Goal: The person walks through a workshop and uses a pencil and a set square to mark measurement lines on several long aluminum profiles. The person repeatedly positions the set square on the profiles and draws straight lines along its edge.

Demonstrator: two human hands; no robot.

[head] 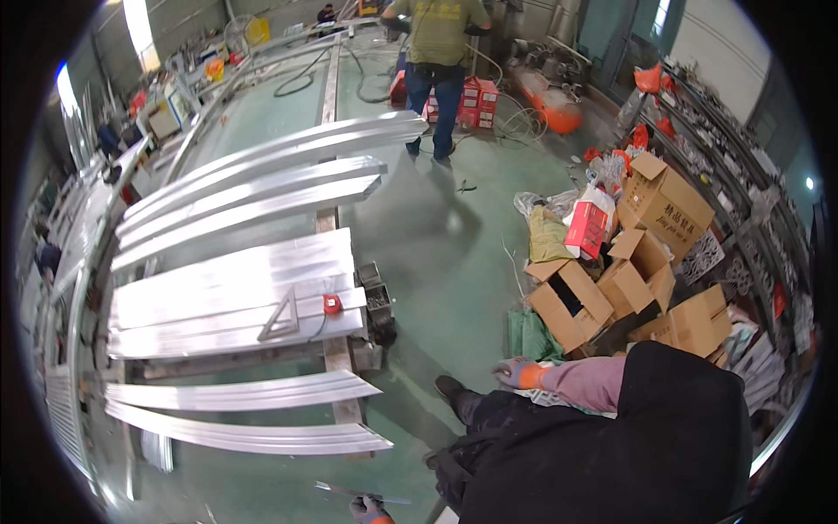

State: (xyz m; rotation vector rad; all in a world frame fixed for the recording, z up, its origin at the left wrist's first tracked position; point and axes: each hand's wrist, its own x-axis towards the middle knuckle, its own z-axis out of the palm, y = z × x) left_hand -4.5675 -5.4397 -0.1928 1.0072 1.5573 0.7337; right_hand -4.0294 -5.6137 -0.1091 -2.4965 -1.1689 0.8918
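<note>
My left hand (368,509), in a grey glove with an orange cuff, is partly cut off at the bottom edge. It grips a thin, flat metal strip (361,492). My right hand (517,373), gloved alike, hangs by my side near a green bag (531,334); its fingers look curled, and whether it holds anything is unclear. Before me lie long silvery metal profiles (229,393) across supports. A wide panel of profiles (229,288) carries a triangular set square (281,318) and a red tape measure (332,304).
Cardboard boxes (569,304) and a red carton (587,229) are heaped beside a loaded rack (740,177). A co-worker (438,72) stands further off, near red boxes (481,101) and an orange air compressor (560,118). Pliers (466,187) lie on the green floor.
</note>
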